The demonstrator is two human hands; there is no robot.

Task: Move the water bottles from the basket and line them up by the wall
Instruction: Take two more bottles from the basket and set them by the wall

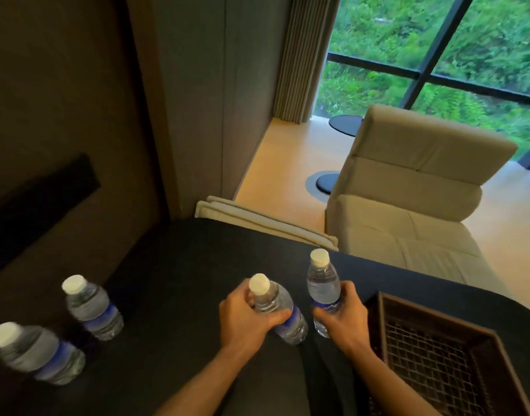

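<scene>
No wording legible on any bottle label.

Each of the four water bottles carries a blue band, but I cannot read a word, brand or number on any of them. The bottle in my left hand [248, 318] [277, 309], left of the basket [432, 324], shows only a blue smear where its label [290, 321] sits. The bottle in my right hand [342, 313] [322, 291], just beside the basket's near corner, has a blue label [327, 307] with a pale jagged outline, print too small to tell. The two standing bottles [92, 307] [37, 354] well left of the basket are motion-blurred, labels unreadable. The white caps are blank.
</scene>
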